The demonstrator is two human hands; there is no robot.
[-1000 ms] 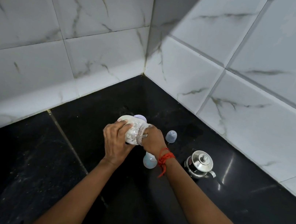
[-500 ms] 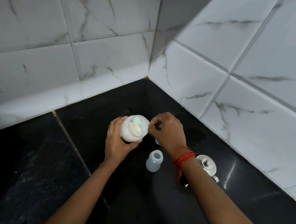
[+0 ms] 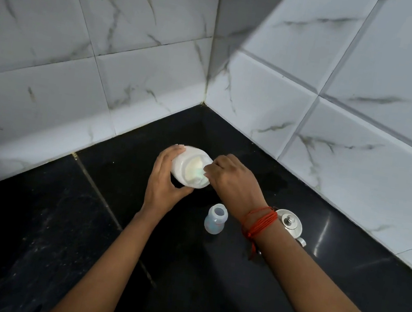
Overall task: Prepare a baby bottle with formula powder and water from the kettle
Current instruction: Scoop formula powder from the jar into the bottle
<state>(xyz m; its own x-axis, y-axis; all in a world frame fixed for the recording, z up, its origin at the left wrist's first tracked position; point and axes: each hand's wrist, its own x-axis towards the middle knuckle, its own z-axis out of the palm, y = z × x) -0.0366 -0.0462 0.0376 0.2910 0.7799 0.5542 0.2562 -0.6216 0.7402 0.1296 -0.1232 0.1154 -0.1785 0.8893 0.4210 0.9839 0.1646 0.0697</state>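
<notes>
My left hand (image 3: 166, 184) grips a clear formula jar (image 3: 190, 165) of white powder, tilted with its open mouth facing me and a pale green scoop lying inside. My right hand (image 3: 233, 181), with red thread on the wrist, has its fingertips at the jar's rim, pinching the scoop's handle. The small open baby bottle (image 3: 215, 218) stands upright on the black counter (image 3: 81, 230), just below my right hand. The steel kettle (image 3: 291, 223) sits to the right, partly hidden behind my right wrist.
White marble-look wall tiles (image 3: 133, 64) meet in a corner right behind the jar. The counter stretches dark toward the left and toward me. The jar's lid and the bottle's teat are hidden from view.
The jar's lid has come off and the jar now faces me with its mouth open. My right hand moved from twisting the lid to reaching into the jar's rim.
</notes>
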